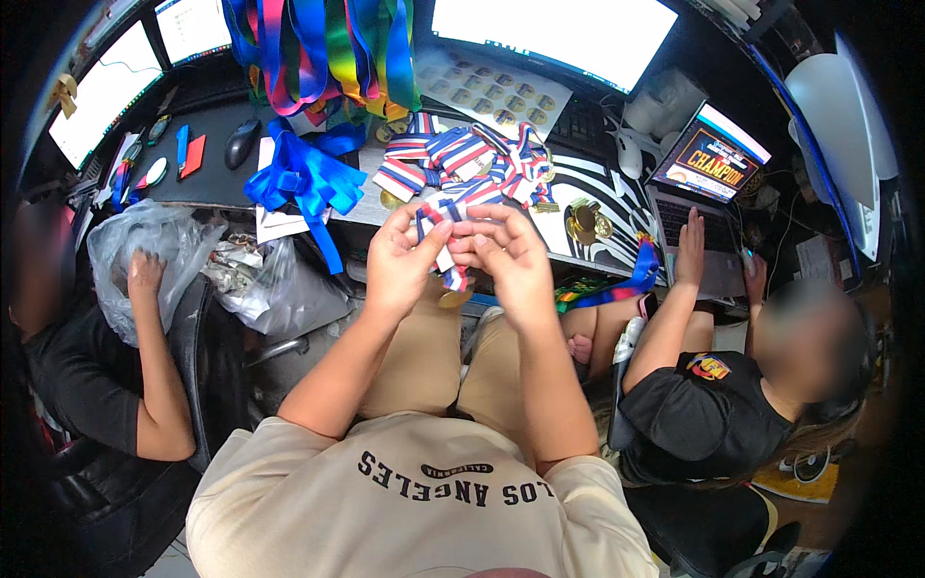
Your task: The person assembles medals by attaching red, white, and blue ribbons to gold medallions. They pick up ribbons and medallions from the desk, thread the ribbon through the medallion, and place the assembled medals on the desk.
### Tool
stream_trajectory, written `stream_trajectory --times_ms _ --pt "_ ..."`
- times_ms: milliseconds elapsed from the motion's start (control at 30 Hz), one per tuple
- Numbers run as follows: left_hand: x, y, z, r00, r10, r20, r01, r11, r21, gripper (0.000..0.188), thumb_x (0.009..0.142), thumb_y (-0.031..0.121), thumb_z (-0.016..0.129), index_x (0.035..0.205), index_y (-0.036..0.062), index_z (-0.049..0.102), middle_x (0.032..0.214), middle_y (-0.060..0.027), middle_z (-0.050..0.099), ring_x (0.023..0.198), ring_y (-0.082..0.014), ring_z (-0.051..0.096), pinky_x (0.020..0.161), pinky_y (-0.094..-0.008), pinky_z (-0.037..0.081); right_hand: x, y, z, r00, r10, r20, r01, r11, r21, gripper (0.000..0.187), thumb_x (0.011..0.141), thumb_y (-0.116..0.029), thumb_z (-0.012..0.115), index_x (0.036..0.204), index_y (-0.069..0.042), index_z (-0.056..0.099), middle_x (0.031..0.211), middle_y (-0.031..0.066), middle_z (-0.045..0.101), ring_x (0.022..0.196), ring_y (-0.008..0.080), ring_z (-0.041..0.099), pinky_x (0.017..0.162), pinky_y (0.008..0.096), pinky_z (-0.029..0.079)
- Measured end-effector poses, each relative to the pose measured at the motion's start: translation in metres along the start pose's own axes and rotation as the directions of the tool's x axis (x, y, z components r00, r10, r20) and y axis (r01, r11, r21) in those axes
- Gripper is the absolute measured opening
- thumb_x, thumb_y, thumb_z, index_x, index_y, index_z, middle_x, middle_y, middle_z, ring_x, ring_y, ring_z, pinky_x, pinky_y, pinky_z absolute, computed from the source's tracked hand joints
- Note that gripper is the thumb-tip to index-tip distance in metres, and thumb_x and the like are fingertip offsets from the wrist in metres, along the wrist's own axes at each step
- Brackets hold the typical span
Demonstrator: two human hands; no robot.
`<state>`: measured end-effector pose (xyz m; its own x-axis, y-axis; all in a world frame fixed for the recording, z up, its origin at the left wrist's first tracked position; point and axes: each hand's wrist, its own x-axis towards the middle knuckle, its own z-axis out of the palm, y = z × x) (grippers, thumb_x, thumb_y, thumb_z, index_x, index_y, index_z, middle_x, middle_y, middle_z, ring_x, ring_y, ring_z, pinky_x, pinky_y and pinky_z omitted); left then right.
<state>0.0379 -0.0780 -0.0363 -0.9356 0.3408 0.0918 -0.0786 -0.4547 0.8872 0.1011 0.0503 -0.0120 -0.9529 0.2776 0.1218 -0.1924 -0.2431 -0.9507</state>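
In front of my lap, my left hand (397, 254) and my right hand (511, 258) pinch a red, white and blue striped medal ribbon (446, 260) between thumbs and fingers. The ribbon is bunched, and my fingers hide part of it. A gold medal (452, 300) shows just below it. On the desk beyond my hands lies a pile of the same striped ribbons (458, 154). Several gold medals (585, 222) rest to the right of the pile on a black-and-white patterned surface. A heap of blue ribbon (301, 171) sits to the left, one end hanging over the desk edge.
Multicoloured ribbons (328, 58) hang at the back. A sheet of round stickers (496, 91) lies below a monitor (559, 34). At right, a person works at a laptop (708, 159). At left, another person reaches into a plastic bag (145, 255); a black mouse (242, 144) lies nearby.
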Motion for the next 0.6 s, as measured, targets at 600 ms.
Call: stream_trajectory --times_ms 600 --pt "-0.005 0.012 -0.021 0.991 -0.117 0.063 0.114 0.992 0.054 0.017 0.09 0.004 0.064 0.105 -0.0019 0.056 0.092 -0.0071 0.068 0.079 -0.0077 0.063 0.069 -0.0219 0.051 0.191 0.033 -0.16 0.927 -0.026 -0.375 -0.355 0.264 -0.897 0.057 0.062 -0.021 0.084 0.112 -0.001 0.064 0.094 0.018 0.07 0.079 0.0278 0.07 0.078 0.0357 0.053"
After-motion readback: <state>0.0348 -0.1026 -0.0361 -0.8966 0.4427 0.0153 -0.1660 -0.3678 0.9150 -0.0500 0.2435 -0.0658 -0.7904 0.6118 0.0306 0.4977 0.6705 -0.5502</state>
